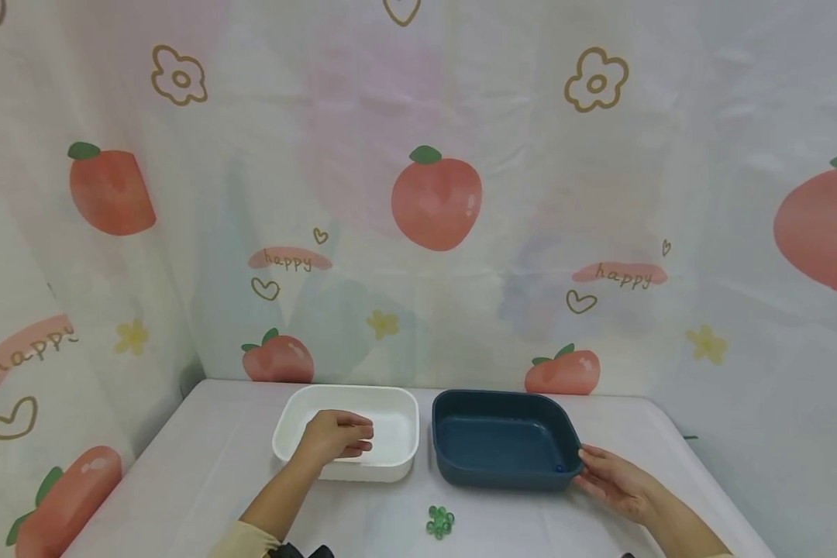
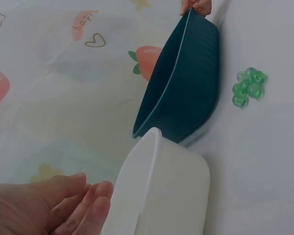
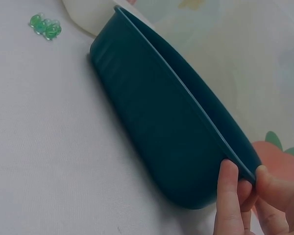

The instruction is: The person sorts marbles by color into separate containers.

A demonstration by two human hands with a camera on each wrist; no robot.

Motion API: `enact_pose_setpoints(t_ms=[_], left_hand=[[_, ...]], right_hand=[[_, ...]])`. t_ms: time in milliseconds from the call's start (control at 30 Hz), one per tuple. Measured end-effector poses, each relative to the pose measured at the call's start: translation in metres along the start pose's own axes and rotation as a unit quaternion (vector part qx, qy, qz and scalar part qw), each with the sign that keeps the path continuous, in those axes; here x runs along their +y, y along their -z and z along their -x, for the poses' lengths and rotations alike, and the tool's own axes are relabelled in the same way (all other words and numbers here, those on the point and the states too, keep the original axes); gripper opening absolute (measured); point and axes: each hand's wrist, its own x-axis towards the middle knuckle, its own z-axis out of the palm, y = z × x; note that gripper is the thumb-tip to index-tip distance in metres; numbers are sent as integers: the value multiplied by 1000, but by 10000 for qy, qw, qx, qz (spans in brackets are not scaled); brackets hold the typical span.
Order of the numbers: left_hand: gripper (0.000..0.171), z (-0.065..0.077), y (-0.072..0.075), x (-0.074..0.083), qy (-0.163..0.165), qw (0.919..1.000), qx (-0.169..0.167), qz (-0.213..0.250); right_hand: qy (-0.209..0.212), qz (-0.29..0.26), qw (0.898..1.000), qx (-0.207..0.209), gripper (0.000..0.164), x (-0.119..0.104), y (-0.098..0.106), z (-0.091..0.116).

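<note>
Two tubs sat side by side low in the head view when I checked the feed. Left of centre, the left hand [image 1: 335, 435] hovered over the white tub [image 1: 397, 457], fingers loosely curled and close together, holding nothing as far as I could tell. Just right of it, nearly touching, was the dark teal tub [image 1: 502, 442]. Below the gap between them, a little clump of green beads [image 1: 440, 521] lay on the white tablecloth [image 1: 181, 480]. Over at the right, the right hand [image 1: 614, 479] pinched the teal tub's right rim, thumb inside and fingers [image 3: 229, 196] pressed on the outer wall.

My worry: that grip was only on one corner, so a lift could tilt the tub or let it slip. Sliding it forward could also scatter those beads, since they looked loose.
</note>
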Motion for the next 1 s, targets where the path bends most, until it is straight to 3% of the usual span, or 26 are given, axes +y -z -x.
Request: enact_pose_setpoints(t_ms=[433,667,733,833,1000], left_hand=[[22,-2,47,-19,141,9994,307,-116],[26,-3,76,-18,222,9985,448,-239],[27,-3,83,-18,232,9979,478,-365],[27,-4,92,-19,286,9961,552,-629],[28,-6,110,-21,355,9915,699,-1041]], right_hand=[[-50,33,9998,-201,76,0,-1,-2],[24,-46,9992,-391,25,-3,2,-3],[13,-74,9990,-449,20,-4,3,-4],[-31,-74,9990,-437,35,-3,3,-4],[-68,-12,9997,-229,75,-1,1,-3]])
